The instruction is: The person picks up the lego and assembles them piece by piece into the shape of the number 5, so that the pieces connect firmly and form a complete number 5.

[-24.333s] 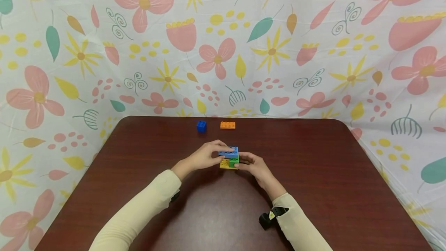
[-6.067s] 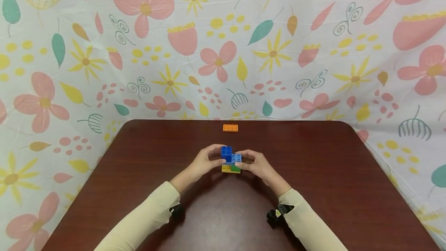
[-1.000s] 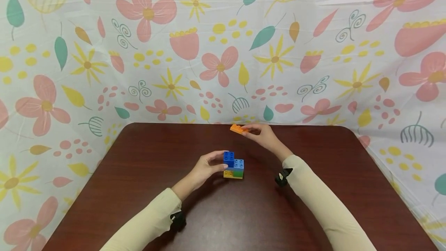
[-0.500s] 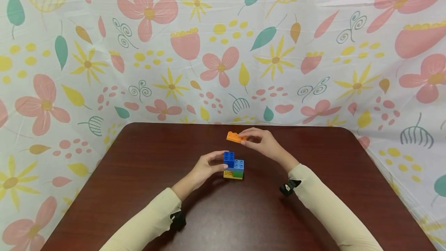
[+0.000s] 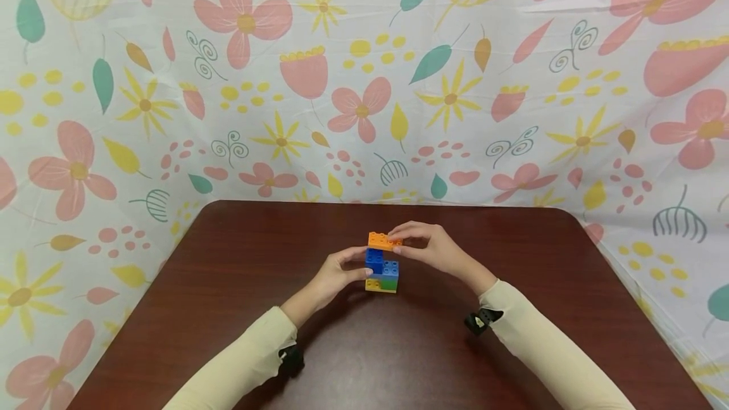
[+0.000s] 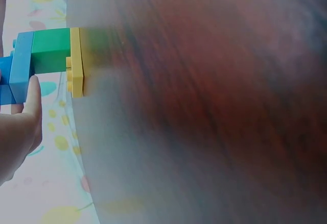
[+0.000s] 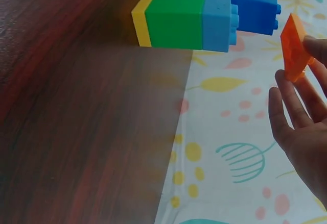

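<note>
A stack of toy building bricks stands on the table: a thin yellow brick (image 7: 142,27) lowest, a green brick (image 7: 174,21) on one end of it, a light blue brick (image 7: 216,17) above, and a dark blue brick (image 5: 375,264) on top. My left hand (image 5: 329,280) grips the stack at the dark blue brick, thumb on the near side. Just over the top, my right hand (image 5: 438,250) pinches a thin orange brick (image 5: 378,241) by its right end. A gap shows between the orange brick and the dark blue studs in the right wrist view (image 7: 294,48).
The stack is near the middle of a dark brown wooden table (image 5: 364,347). A flower-patterned cloth (image 5: 364,81) hangs behind the table's far edge. Black wrist cameras sit on both wrists, at the cuffs of the cream sleeves (image 5: 239,359).
My right hand has brought the orange brick from the table's far side toward me, over the stack, and levelled it. The left hand has stayed on the stack. Earlier, the dark blue brick joined the stack.
</note>
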The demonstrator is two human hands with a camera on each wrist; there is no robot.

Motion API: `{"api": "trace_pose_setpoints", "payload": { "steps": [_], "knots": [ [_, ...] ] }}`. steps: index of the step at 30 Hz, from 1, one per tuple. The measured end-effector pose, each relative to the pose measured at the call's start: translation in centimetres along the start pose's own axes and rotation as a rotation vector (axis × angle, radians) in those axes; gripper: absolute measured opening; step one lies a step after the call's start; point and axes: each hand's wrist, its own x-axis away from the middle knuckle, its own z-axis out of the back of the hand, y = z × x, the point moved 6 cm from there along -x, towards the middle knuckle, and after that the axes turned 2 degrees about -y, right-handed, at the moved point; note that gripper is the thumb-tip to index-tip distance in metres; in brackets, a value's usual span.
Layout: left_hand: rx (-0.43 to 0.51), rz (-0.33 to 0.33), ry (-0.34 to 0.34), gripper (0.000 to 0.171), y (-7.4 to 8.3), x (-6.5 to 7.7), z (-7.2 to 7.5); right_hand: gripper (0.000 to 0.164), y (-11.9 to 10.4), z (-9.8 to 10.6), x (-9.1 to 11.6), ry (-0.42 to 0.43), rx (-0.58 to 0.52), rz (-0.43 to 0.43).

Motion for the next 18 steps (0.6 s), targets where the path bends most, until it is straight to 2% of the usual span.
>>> {"api": "trace_pose_setpoints", "payload": {
  "steps": [10, 18],
  "knots": [
    [0.008, 0.004, -0.004, 0.051, -0.3, -0.1, 0.2, 0.025, -0.1, -0.8, 0.6, -0.027, -0.003, -0.011],
    [0.01, 0.006, -0.014, 0.051, -0.4, -0.2, 0.3, 0.024, -4.1, -0.7, 0.5, -0.058, -0.001, 0.011]
  ]
}}
